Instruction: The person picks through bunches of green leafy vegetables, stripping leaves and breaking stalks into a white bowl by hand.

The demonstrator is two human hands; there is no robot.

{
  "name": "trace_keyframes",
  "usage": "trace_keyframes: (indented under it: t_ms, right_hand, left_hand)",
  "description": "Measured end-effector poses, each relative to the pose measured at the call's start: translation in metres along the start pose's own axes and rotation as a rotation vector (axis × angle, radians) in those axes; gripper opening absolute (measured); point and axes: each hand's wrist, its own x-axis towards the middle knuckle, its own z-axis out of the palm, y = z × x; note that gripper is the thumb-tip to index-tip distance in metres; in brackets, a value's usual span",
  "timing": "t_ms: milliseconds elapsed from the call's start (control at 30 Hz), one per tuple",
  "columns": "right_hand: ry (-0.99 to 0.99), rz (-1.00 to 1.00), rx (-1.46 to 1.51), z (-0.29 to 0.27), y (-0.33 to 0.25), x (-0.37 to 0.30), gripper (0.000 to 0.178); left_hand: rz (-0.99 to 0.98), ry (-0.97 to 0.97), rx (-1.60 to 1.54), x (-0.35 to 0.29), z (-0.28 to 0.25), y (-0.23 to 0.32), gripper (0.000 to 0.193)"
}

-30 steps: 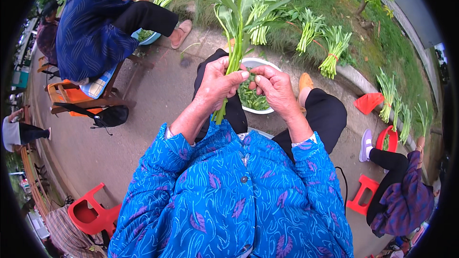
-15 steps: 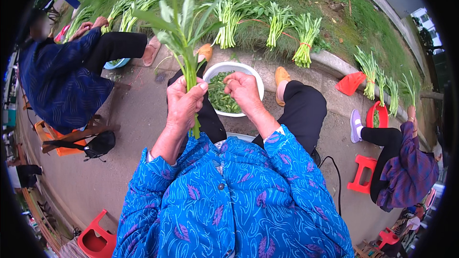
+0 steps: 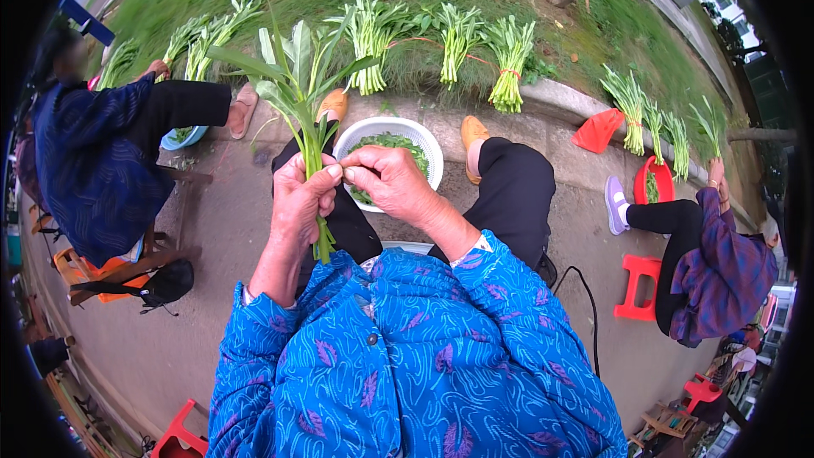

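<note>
My left hand (image 3: 302, 199) is wrapped round an upright bunch of leafy green stems (image 3: 314, 142), which look like water spinach. Leaves fan out above the fist and cut stalk ends poke out below it. Fingertips pinched, my right hand (image 3: 397, 185) meets the left thumb at the side of the stalks; whatever lies in the pinch is too small to make out. Just beyond the right hand, between my feet, stands a white colander (image 3: 434, 157) holding torn green leaves (image 3: 392, 141), partly hidden by that hand.
Tied green bundles (image 3: 510, 68) lie along the grass and kerb ahead. A seated person in dark blue (image 3: 110, 170) is at the left beside a blue basin (image 3: 182, 141). At the right another person (image 3: 721, 263) sits near a red basin (image 3: 642, 182). A black cable (image 3: 593, 314) runs beside my right leg.
My right hand has moved left from over the colander to the stems, touching the left thumb. The left hand keeps its hold on the bunch. The whole view has shifted slightly.
</note>
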Motion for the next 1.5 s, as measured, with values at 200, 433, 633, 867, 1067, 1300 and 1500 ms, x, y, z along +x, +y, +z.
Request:
trace_keyframes:
  t_ms: [200,433,633,867,1067,1300,1500]
  right_hand:
    - [0.160,0.007,-0.184,0.006,0.002,-0.001,0.008]
    - [0.101,0.481,0.554,-0.007,0.021,-0.005,0.015]
    - [0.007,0.372,0.472,-0.005,0.015,-0.011,0.025]
    - [0.065,0.260,0.220,-0.001,0.008,-0.009,0.020]
    - [0.090,0.162,0.160,0.002,0.014,-0.011,0.012]
    - [0.242,0.340,0.401,0.003,0.030,-0.010,0.009]
    - [0.199,0.485,0.711,-0.007,0.034,-0.011,0.017]
  left_hand:
    - [0.046,0.014,0.024,0.005,0.007,-0.006,0.009]
    - [-0.004,0.065,0.111,0.007,0.008,-0.003,0.015]
    - [0.073,0.023,-0.044,0.010,0.010,-0.011,0.021]
    - [0.016,0.021,-0.027,0.009,0.009,-0.014,0.019]
    - [0.041,-0.042,0.061,0.011,0.005,-0.016,0.011]
    - [0.084,-0.004,0.087,0.017,0.009,-0.028,0.007]
    - [0.120,-0.011,0.154,0.014,0.009,-0.024,0.008]
